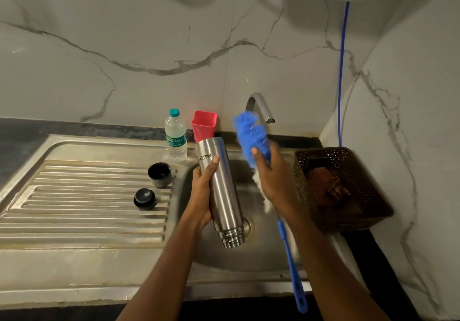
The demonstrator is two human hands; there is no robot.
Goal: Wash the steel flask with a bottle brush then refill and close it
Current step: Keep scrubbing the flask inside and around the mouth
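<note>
Steel sink (224,263) fills the near ground, and over its basin we hold both tools. Our right hand (271,183) curls round the bottle brush (251,136) at its bristles, the blue handle pointing back toward us. Just left, our left hand (202,196) wraps the steel flask (224,188), its open mouth tilted down near the drain. We judge scrubbing comes next: we must regrip the handle and turn the mouth to the bristles. Farther left, cap (159,174) and stopper (144,198) lie on the drainboard (87,208); the tap (260,106) stands beyond.
</note>
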